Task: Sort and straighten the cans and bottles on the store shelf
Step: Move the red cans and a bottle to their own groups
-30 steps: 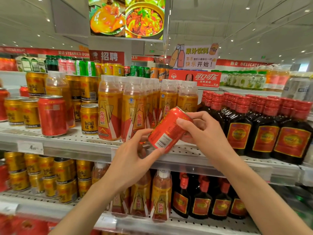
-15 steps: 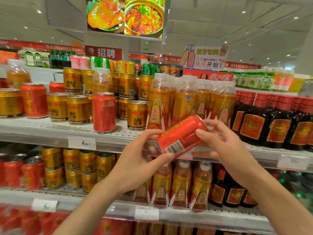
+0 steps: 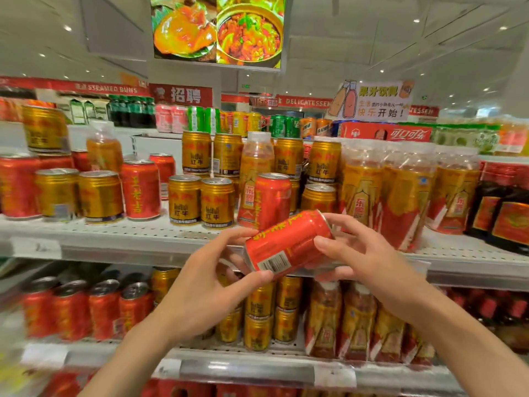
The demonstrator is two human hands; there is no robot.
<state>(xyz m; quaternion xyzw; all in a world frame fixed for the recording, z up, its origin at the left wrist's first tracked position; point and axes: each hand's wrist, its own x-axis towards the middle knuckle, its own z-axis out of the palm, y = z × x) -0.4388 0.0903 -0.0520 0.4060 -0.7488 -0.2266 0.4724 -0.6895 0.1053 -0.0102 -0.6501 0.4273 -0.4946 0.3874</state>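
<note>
A red can (image 3: 286, 245) with yellow lettering lies tilted in the air in front of the middle shelf (image 3: 137, 239). My left hand (image 3: 209, 285) grips its lower end, thumb under the barcode. My right hand (image 3: 360, 259) holds its upper end with curled fingers. Just behind it on the shelf, another red can (image 3: 272, 199) stands upright. Gold cans (image 3: 200, 202) and more red cans (image 3: 141, 190) stand mixed to the left. Orange drink bottles (image 3: 395, 196) fill the right.
Dark bottles with red labels (image 3: 503, 219) stand at the far right of the shelf. The lower shelf (image 3: 246, 371) carries red cans, gold cans and orange bottles. Assorted cans line the top shelf (image 3: 229, 121). A food screen (image 3: 217, 30) hangs overhead.
The view has swung left along the shelf, and both hands have carried the red can leftward with it. The can has turned, so its yellow lettering now faces up.
</note>
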